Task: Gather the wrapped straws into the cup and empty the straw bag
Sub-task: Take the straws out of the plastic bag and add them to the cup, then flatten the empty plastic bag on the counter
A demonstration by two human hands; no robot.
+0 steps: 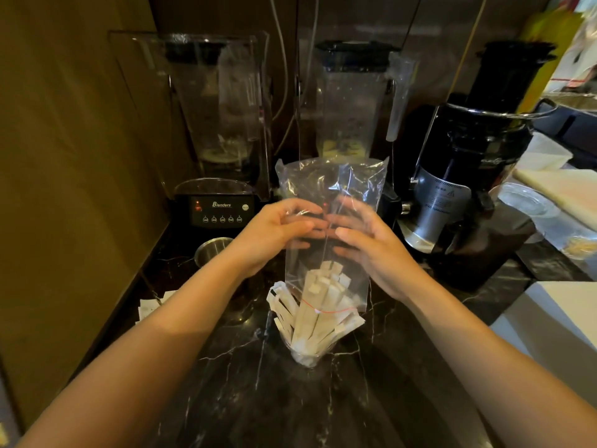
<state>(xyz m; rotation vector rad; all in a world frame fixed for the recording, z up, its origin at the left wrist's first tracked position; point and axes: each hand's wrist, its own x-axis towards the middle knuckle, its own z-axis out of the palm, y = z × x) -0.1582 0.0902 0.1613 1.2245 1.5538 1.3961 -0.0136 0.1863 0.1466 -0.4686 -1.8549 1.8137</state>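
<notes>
In the middle of the frame, the left hand (280, 232) and right hand (371, 245) squeeze the soft, slippery straw bag (326, 227) over the cup (308, 357), where light wrapped straws (318, 305) slide down, so hold it up high.

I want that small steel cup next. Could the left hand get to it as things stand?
Probably yes: the steel cup sits on the counter just beyond the left hand, nothing between them. But that hand is holding the straw bag and would have to let go.
</notes>
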